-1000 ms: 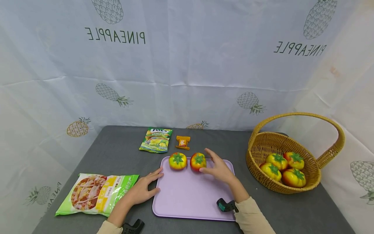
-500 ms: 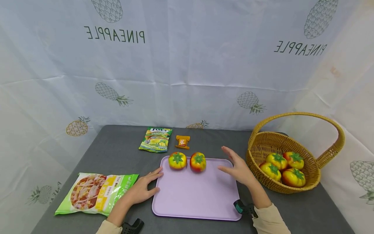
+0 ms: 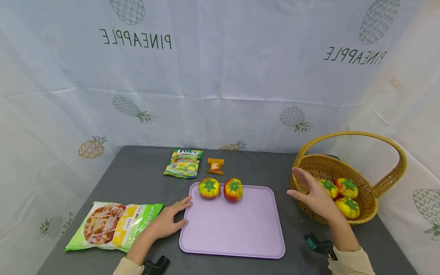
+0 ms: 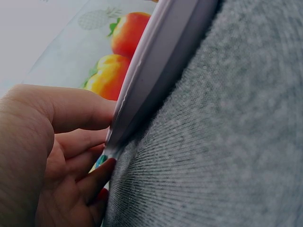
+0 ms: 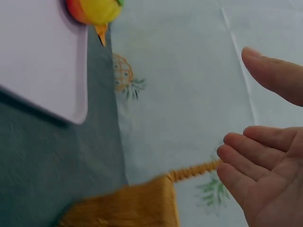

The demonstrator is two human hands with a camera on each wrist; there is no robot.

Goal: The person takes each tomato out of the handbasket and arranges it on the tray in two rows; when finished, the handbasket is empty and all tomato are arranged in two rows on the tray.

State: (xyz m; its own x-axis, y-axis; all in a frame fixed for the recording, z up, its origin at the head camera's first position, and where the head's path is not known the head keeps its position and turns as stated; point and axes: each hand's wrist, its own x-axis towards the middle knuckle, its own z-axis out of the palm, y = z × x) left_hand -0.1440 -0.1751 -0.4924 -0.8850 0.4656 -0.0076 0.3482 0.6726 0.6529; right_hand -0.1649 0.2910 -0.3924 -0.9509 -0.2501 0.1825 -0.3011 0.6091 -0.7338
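Note:
A light purple tray (image 3: 233,229) lies on the dark tabletop. Two yellow-and-red fruits with green leafy tops, one left (image 3: 209,188) and one right (image 3: 233,190), sit at its far edge. My left hand (image 3: 166,221) touches the tray's left rim, fingers loosely extended; in the left wrist view its thumb (image 4: 80,108) meets the rim. My right hand (image 3: 314,194) hangs at the near left side of the wicker basket (image 3: 369,196), thumb apart from the fingers, holding nothing. Several similar fruits (image 3: 346,188) lie in the basket, partly hidden by that hand.
The basket's tall handle (image 3: 357,133) arches over its opening. A green-and-yellow snack packet (image 3: 184,163) and a small orange-wrapped item (image 3: 215,166) lie behind the tray. On the left is a large green-and-white food bag (image 3: 113,226). A pineapple-print cloth (image 3: 240,68) hangs behind.
My right hand has moved right, from beside the right fruit on the tray, past the tray's edge to the basket. The left hand stays at the tray's left rim.

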